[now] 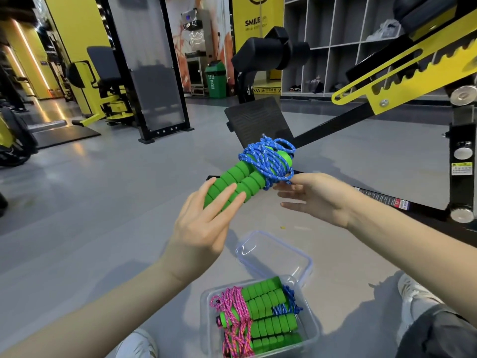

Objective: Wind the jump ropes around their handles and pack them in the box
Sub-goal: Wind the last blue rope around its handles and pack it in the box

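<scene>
Obliquely, green handles [240,180] point up-right; left hand [204,223] grips them loosely; right hand [317,196] open.

Wound jump rope [254,171] held up between both hands, above floor [103,202]. Left hand [204,223] at handle ends, right hand [315,200] just right of rope coils. Box [311,329] on floor below hands, between person's shoes, holding more wound ropes [260,313]. Lid [277,254] on floor just behind box. Gym machine frame [387,99] behind and right.
</scene>
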Tool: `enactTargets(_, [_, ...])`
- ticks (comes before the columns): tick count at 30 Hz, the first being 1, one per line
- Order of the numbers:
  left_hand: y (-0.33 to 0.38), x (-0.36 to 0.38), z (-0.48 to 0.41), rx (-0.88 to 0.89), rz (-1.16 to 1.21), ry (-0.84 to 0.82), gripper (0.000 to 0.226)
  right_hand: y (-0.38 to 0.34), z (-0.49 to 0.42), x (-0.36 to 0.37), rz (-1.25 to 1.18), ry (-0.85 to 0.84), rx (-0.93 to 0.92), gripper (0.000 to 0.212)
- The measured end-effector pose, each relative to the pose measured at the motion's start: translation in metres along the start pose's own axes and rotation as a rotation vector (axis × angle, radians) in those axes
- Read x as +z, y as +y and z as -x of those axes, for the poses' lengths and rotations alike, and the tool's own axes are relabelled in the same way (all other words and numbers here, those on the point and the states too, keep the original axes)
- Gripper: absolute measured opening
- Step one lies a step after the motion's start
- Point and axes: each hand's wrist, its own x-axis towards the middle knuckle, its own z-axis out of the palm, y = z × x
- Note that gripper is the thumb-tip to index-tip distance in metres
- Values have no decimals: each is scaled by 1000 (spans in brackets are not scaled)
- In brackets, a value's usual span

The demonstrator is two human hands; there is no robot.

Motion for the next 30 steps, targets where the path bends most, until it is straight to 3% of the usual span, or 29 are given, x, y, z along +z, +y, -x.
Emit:
enactTargets(4, [-3, -1, 2, -15, -11, 13, 48, 5, 0, 6, -97, 51, -96, 18])
enactTargets(6, [-5, -2, 2, -35, 2, 18, 49, 6, -1, 6, 22, 36, -199, 23])
enactTargets(10, [-6, -3, 1, -46, 18, 8, 50, 9, -1, 2, 314, 141, -400, 6])
enactTargets(13, [-5, -3, 1, -31, 43, -2, 48, 10, -1, -5, 716, 259, -651, 8])
enactTargets(17, [-6, -4, 0, 8, 81, 18, 47, 8, -3, -18, 1164, 309, -1202, 25])
enactTargets(21, [-3, -7, -2, 85, 84, 39, 48, -5, -1, -44, 1432, 358, -1554, 30])
enactTargets(26, [-4, -9, 3, 115, 115, -5, 48, -10, 7, -47, 1576, 292, -1745, 45])
enactTargets(30, [-2, -11, 11, 161, 122, -114, 53, -2, 6, -46, 1810, 39, -1679, 48])
